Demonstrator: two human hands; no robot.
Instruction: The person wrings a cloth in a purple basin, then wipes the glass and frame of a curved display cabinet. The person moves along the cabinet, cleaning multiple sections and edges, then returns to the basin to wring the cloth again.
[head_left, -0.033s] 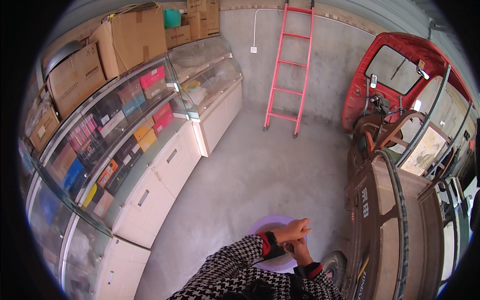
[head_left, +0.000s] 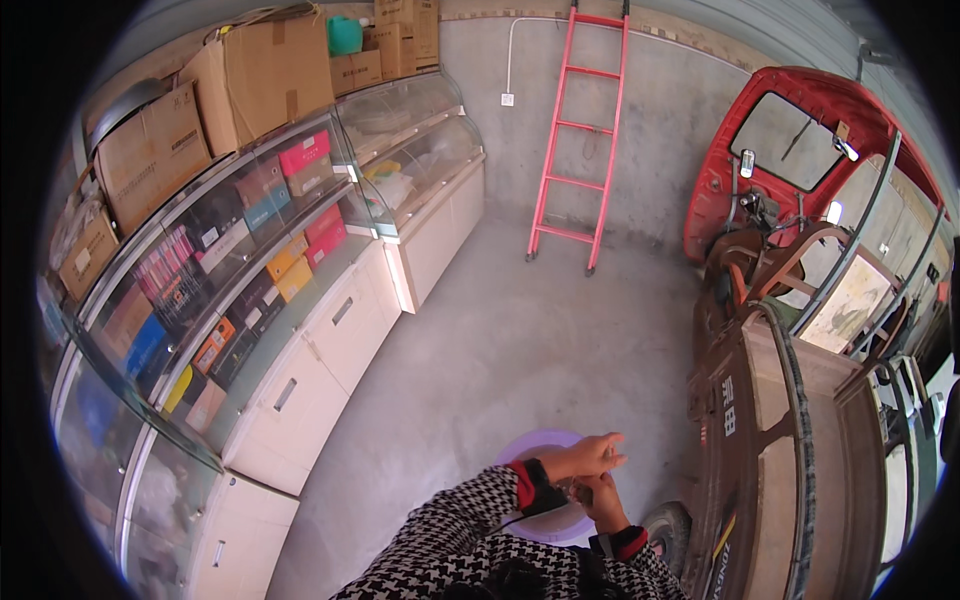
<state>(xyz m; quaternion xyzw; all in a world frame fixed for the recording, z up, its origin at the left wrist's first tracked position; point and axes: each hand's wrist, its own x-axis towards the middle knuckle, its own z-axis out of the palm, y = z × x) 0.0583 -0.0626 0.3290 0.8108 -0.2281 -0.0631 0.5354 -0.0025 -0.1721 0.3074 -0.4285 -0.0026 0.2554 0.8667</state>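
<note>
A round purple basin stands on the floor below my hands, partly covered by my sleeves. Over its right side my left hand reaches across to the right, its fingers bent and close together. My right hand is just below it, coming up from the lower right with its fingers curled in near the left wrist. A small dark patch shows beside the right fingers, too small to name. Whatever either hand grips is hidden. Both arms wear black-and-white houndstooth sleeves with red and black cuffs.
Glass display cases with colourful boxes line the left, topped by cardboard boxes. A red ladder leans on the back wall. A brown cargo tricycle with a red cab stands at the right, its wheel close to my right arm.
My left hand has moved up very slightly and the right fingers have shifted a little. All else looks the same.
</note>
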